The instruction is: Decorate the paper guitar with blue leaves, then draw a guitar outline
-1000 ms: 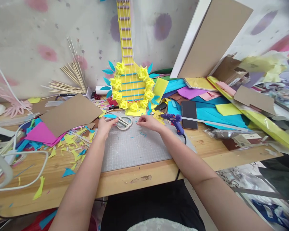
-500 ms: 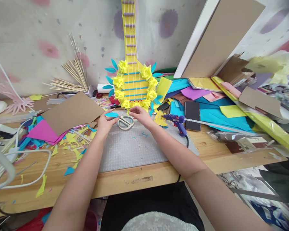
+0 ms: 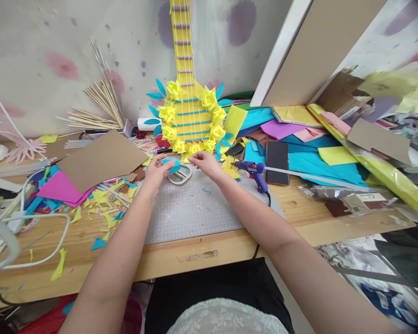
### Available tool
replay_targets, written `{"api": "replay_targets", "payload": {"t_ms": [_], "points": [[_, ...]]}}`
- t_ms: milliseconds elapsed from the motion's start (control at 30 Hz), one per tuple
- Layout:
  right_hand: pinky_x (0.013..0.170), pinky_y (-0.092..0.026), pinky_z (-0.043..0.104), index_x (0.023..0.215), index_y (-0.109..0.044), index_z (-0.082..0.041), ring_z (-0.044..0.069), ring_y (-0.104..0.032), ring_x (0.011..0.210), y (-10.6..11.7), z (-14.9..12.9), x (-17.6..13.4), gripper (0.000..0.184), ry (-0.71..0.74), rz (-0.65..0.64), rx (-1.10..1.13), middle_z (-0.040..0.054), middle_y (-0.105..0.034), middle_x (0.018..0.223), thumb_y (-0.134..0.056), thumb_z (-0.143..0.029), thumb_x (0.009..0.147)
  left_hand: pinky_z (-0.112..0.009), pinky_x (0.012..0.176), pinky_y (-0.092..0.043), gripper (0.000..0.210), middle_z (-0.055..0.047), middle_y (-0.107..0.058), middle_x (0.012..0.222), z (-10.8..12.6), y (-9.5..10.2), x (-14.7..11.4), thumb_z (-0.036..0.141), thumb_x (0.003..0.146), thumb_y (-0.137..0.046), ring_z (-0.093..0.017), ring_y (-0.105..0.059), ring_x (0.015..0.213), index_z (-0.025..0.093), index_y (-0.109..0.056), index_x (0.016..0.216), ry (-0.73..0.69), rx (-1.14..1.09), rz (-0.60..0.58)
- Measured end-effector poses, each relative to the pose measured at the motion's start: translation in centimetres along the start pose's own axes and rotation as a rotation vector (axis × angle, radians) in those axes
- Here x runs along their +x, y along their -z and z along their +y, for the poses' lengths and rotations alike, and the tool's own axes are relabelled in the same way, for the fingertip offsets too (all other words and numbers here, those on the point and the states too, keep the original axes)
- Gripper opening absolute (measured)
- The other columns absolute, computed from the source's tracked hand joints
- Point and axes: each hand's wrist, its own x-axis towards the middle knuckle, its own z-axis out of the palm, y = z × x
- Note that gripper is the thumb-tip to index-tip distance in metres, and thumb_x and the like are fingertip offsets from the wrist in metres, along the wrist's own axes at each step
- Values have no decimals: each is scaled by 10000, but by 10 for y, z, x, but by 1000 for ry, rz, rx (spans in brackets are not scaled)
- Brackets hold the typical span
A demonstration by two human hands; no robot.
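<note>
Left hand (image 3: 155, 169), in the head camera's view, pinched a blue leaf cutout (image 3: 173, 166) between thumb and fingers at ten o'clock on the grey cutting mat (image 3: 198, 215), twelve o'clock pointing away from the person. Right hand (image 3: 205, 164) stood at the mat's twelve o'clock, near the cutout but apart from it, its fingers curled inward; I could not tell whether its tips met or pinched anything. Between the two hands, towards eleven o'clock, were pale scissor handles (image 3: 181, 175), partly overlapped by the cutout.

Beyond the hands at twelve o'clock, a yellow guitar-shaped model (image 3: 191, 118) stood upright near the wall, its round body ringed with yellow flowers (image 3: 208, 98) and blue leaves (image 3: 155, 96).

At two o'clock lay a purple glue gun (image 3: 254, 170), a long pale stick (image 3: 313, 177) extending from its rear, and just behind it a dark phone (image 3: 277, 162). Blue sheets (image 3: 323, 170) spread beyond, towards three.

Brown cardboard (image 3: 101, 157) lay at ten o'clock on the wooden bench (image 3: 289, 225), over a magenta sheet (image 3: 60, 186); at nine were yellow scraps (image 3: 102, 198).
</note>
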Motion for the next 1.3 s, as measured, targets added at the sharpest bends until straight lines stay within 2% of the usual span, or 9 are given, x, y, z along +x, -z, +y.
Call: {"api": "replay_targets", "payload": {"t_ms": [200, 367, 467, 633, 833, 967, 1100, 1200, 1300], "points": [[533, -400, 203, 690, -549, -160, 76, -494, 559, 5, 0, -2, 161, -26, -2, -11, -21, -548, 635, -614, -290, 759, -230, 574, -481, 579, 18, -636, 656, 0, -4, 3, 206, 451, -826, -111, -598, 578, 147, -566, 965, -22, 36, 4], [528, -409, 197, 682, -548, -154, 69, -483, 548, 6, 0, -1, 156, -62, -15, 10, -23, -531, 614, -611, -262, 774, -230, 541, -473, 533, 24, -622, 621, -3, -4, 3, 196, 461, -824, -106, -583, 521, 139, -563, 922, -9, 81, 34], [525, -414, 197, 671, -547, -153, 69, -481, 545, 6, 0, -2, 159, -81, -16, 9, -19, -536, 611, -612, -253, 777, -238, 547, -482, 529, 38, -597, 587, -2, -4, 3, 157, 488, -809, -108, -579, 511, 131, -567, 958, 2, 104, 51], [530, -428, 191, 652, -539, -158, 70, -492, 553, 8, -1, -4, 178, -94, -27, 0, -16, -545, 608, -622, -257, 774, -243, 549, -493, 658, 32, -611, 628, 1, -3, -1, 138, 507, -809, -115, -593, 530, 153, -543, 1109, 34, 108, 2], [522, -423, 190, 663, -541, -154, 69, -489, 555, 5, -1, -1, 172, -103, -56, 14, -12, -549, 627, -608, -246, 791, -234, 524, -497, 578, 15, -635, 654, -1, -3, -2, 125, 477, -824, -129, -611, 565, 159, -567, 993, 92, 102, -84], [565, -447, 201, 765, -551, -154, 76, -527, 605, 4, 1, -1, 133, -110, -55, 8, 14, -609, 743, -564, -270, 830, -255, 561, -530, 583, 8, -647, 693, -2, 5, 5, 74, 445, -827, -135, -630, 609, 160, -539, 945, 102, 30, -7], [716, -458, 248, 876, -572, -171, 115, -583, 765, -5, 1, -8, 118, 25, -25, -344, 35, -652, 891, -562, -278, 829, -273, 590, -554, 487, -1, -648, 754, 3, 23, 18, 36, 504, -782, -131, -643, 636, 167, -483, 865, 63, -85, 180], [811, -436, 293, 933, -594, -162, 187, -587, 930, -22, -3, -12, 209, 204, -107, -690, 90, -645, 995, -590, -328, 806, -268, 579, -559, 468, -1, -645, 785, 8, 35, 27, 34, 522, -766, -129, -647, 645, 177, -462, 847, -8, -116, 312], [788, -436, 313, 1010, -592, -132, 249, -591, 974, -40, -8, -10, 292, 247, -186, -918, 164, -623, 1066, -592, -323, 789, -268, 556, -557, 460, 0, -644, 793, 12, 45, 33, 66, 537, -762, -138, -649, 650, 191, -445, 847, -77, -133, 393]]}}
